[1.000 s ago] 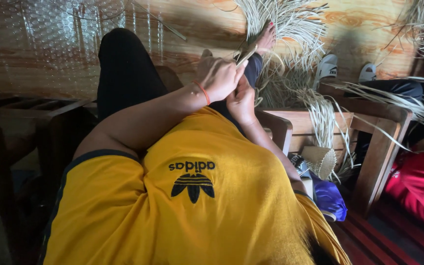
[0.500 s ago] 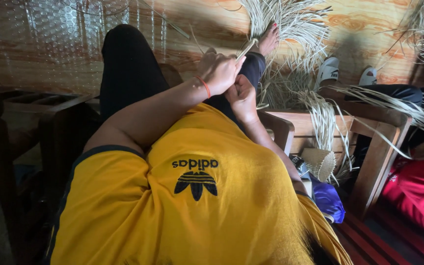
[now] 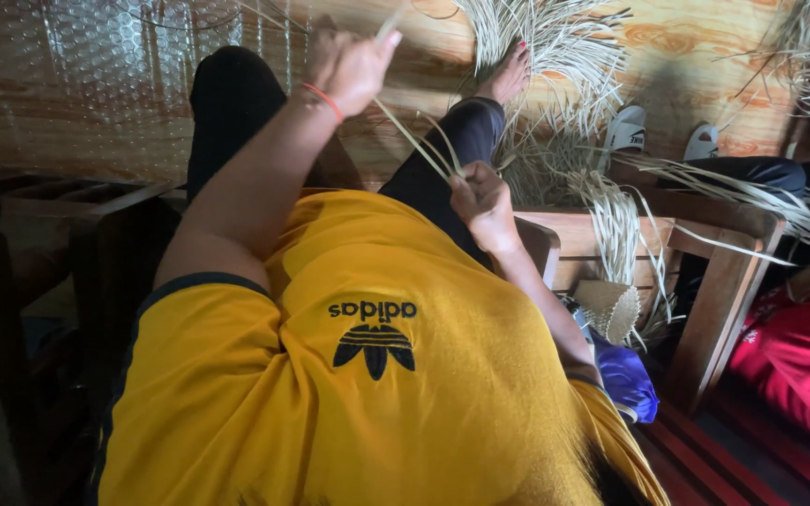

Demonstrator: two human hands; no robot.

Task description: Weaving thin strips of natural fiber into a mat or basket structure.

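My left hand (image 3: 349, 61) is raised high above my knee, fingers closed on the end of a thin pale straw strip (image 3: 414, 141). The strip runs down and right to my right hand (image 3: 480, 201), which pinches the other strands low by my thigh. I wear a yellow shirt (image 3: 367, 375) and black trousers (image 3: 236, 103). My bare foot (image 3: 508, 75) rests on a spread of straw strands (image 3: 555, 47) on the floor.
A wooden bench (image 3: 714, 272) stands at right with straw strips draped over it and a small woven piece (image 3: 611, 309) hanging at its side. White sandals (image 3: 630, 131) lie beyond. Red cloth (image 3: 799, 356) is at far right, a blue bag (image 3: 625, 379) by my elbow.
My left hand has pulled up and away to the upper left, drawing the straw strip taut. My right hand has stayed low at the thigh. The view has tilted down slightly.
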